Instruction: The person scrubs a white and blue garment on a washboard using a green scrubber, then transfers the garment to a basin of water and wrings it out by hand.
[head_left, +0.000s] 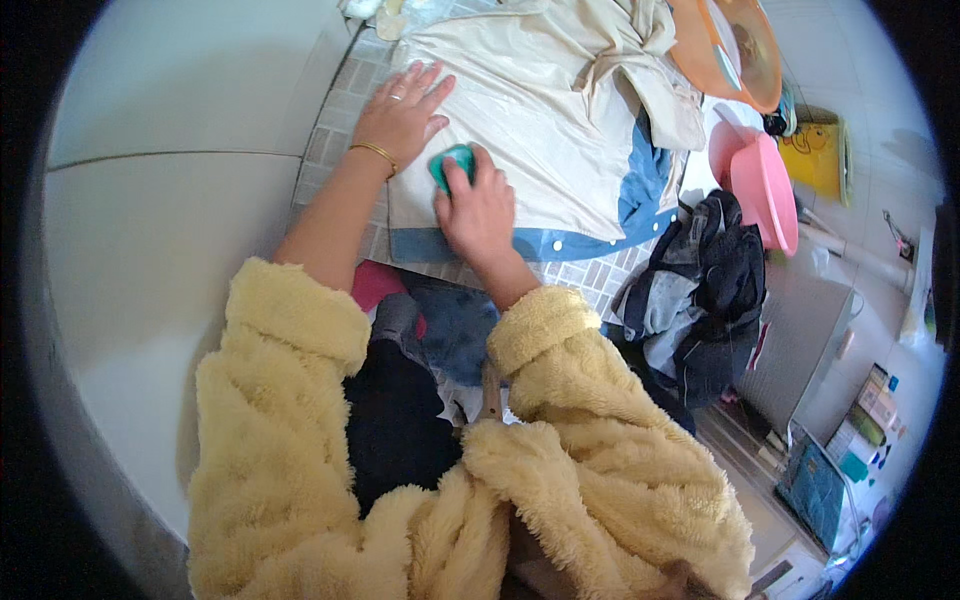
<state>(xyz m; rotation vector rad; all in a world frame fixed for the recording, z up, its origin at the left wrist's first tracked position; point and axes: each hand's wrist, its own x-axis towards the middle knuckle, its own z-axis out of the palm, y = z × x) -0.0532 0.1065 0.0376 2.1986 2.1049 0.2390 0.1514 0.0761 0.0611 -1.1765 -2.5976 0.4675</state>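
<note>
A damp-looking cream garment (525, 112) lies spread on a small-tiled surface (330, 142). Blue cloth with white buttons runs along its near edge as a band (525, 244), and more blue shows at its right side. My left hand (401, 112), with a ring and bracelet, rests flat on the garment near its left edge, fingers spread. Just nearer and to the right, my right hand (476, 199) grips a teal oval thing (452, 166) against the cream cloth. Fingers cover part of it, so whether it is soap or a scrub brush cannot be told.
Dark and grey clothes (697, 300) hang at the surface's right edge. Beyond them stand a pink basin (765, 187) and an orange basin (686, 37). A pale tiled wall (172, 225) borders the left side. Blue cloth (461, 326) lies below the near edge.
</note>
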